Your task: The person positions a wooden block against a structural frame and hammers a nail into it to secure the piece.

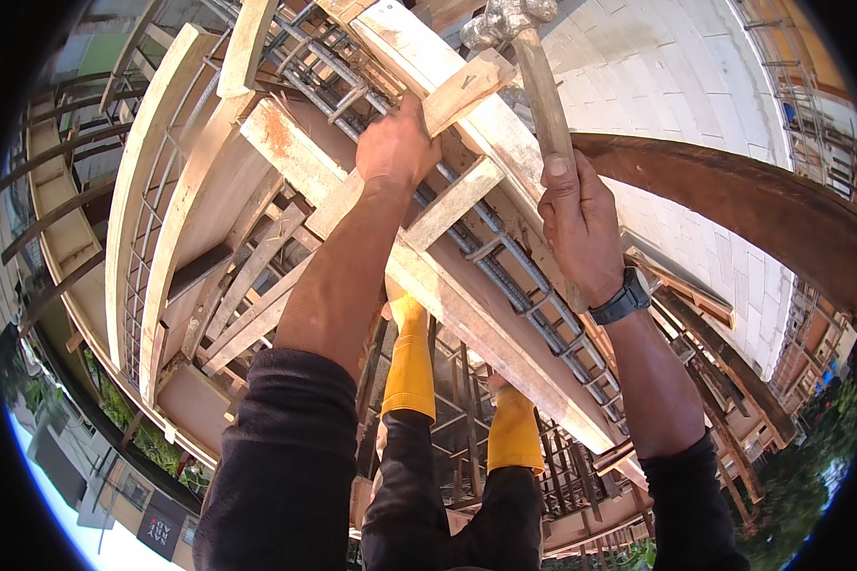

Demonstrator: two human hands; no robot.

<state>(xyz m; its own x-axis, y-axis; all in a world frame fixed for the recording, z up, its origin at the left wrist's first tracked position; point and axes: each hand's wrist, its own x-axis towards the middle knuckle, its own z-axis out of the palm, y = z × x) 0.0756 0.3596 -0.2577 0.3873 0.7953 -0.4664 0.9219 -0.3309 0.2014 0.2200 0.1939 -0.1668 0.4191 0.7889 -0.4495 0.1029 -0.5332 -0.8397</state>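
A person's left hand (398, 147) clamps its fingers on a short board (465, 92) laid across a wooden frame (467, 309) and its steel bars (516, 295); the right hand (581, 214) has its fingers wrapped around a hammer (543, 95), head to the far right. A badly aimed blow could catch the left hand; a loose grip could let the board skid. With 2 yellow boots (409, 371) above gaps, lost footing risks a fall.
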